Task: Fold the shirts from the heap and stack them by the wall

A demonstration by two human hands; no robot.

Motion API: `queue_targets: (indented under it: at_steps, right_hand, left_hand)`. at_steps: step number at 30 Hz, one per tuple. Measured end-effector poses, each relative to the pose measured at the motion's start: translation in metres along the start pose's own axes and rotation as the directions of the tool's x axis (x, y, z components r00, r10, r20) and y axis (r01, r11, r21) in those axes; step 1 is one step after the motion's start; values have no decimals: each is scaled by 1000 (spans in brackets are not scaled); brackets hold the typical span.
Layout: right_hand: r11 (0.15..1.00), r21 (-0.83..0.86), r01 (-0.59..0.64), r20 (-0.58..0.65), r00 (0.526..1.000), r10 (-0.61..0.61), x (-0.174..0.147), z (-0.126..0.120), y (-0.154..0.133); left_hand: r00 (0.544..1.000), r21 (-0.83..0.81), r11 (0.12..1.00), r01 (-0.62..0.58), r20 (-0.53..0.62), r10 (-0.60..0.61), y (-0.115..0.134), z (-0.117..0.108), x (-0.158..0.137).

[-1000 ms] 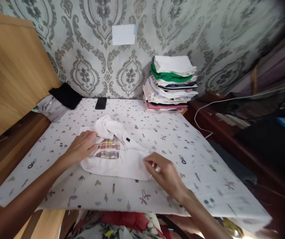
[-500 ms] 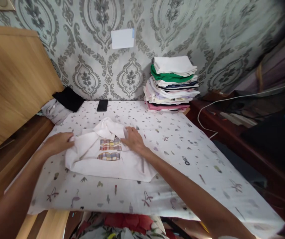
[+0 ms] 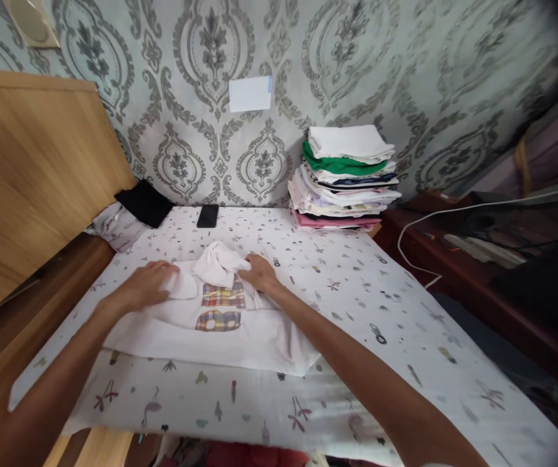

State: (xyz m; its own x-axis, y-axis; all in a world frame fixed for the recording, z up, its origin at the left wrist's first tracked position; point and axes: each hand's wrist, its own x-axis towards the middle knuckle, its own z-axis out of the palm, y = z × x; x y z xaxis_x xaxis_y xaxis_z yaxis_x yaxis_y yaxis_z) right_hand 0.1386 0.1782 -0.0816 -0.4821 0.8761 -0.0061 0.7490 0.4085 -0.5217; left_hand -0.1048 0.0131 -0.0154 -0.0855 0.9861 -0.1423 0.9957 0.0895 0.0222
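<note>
A white shirt [image 3: 172, 340] with plaid patches on its front lies partly bunched on the patterned cloth. Its top part [image 3: 218, 263] is crumpled into a raised heap behind the patches. My right hand [image 3: 261, 272] is closed on the fabric at the right side of that heap, thumb and fingers pinching it. Over the left side of the shirt, my left hand [image 3: 147, 285] rests with fingers stretched out, slightly blurred, touching the fabric.
A tall stack of folded clothes [image 3: 344, 198] stands at the back right. A black phone [image 3: 207, 216] lies near the wall, with a black folded cloth [image 3: 145, 202] to its left. A wooden panel [image 3: 40, 155] borders the left; a white cable [image 3: 400, 240] hangs on the right.
My left hand has let go of the shirt's left edge and moved inward over it. The shirt's left side is spread flatter and wider. The right hand still grips near the top.
</note>
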Motion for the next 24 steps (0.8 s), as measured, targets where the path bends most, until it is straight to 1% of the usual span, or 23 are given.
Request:
queue_targets:
  at_steps: [1, 3, 5, 7, 9, 10, 12, 13, 14, 15, 16, 18, 20, 22, 24]
  right_hand:
    - [1000, 14, 8, -11, 1000, -8, 1, -1, 4]
    - [998, 59, 28, -56, 998, -25, 0, -4, 13]
    - [981, 187, 59, -131, 991, -35, -2, -12, 25]
    - [926, 365, 101, -210, 977, -24, -5, -22, 38]
    - [876, 465, 128, -261, 965, -2, -11, -33, 52]
    - [874, 469, 127, -277, 961, 9, -15, -39, 59]
    - [917, 391, 78, -283, 958, 40, -24, -48, 71]
    - [949, 313, 33, -271, 961, 56, -29, -52, 75]
    - [976, 216, -6, -251, 966, 62, -33, -54, 78]
    - [994, 107, -28, -229, 972, 52, -36, -56, 79]
    - [1000, 1, -22, -201, 979, 22, -38, -56, 78]
    - [984, -165, 66, -137, 987, -89, -36, -55, 69]
    - [947, -246, 205, -34, 975, -219, -27, -53, 56]
    - [911, -240, 334, 109, 942, -316, -13, -51, 43]
    - [895, -184, 405, 250, 900, -356, 1, -49, 34]
  left_hand:
    - [998, 42, 998, -53, 42, 51, 8, 3, 8]
    - [994, 138, 987, -84, 87, 72, 17, 7, 20]
    - [997, 179, 982, -55, 54, 46, 13, 7, 28]
    - [1000, 120, 993, -18, 21, 16, 2, 5, 33]
    - [1000, 4, 1000, -27, -11, 27, -11, 4, 36]
    - [997, -47, 997, -61, -41, 60, -16, 4, 35]
    - [979, -110, 977, -180, -121, 166, -21, 8, 33]
    - [964, -124, 962, -245, -141, 227, -20, 10, 30]
    - [950, -130, 946, -298, -134, 281, -17, 13, 27]
    - [942, -131, 934, -332, -103, 320, -12, 15, 24]
    - [937, -124, 929, -349, -58, 345, -7, 18, 22]
    - [939, -85, 936, -342, 12, 345, 3, 22, 19]
    - [949, -34, 949, -313, 20, 314, 11, 25, 21]
    - [961, -7, 961, -278, 9, 278, 13, 27, 25]
    - [973, -59, 971, -231, -3, 231, 9, 27, 30]
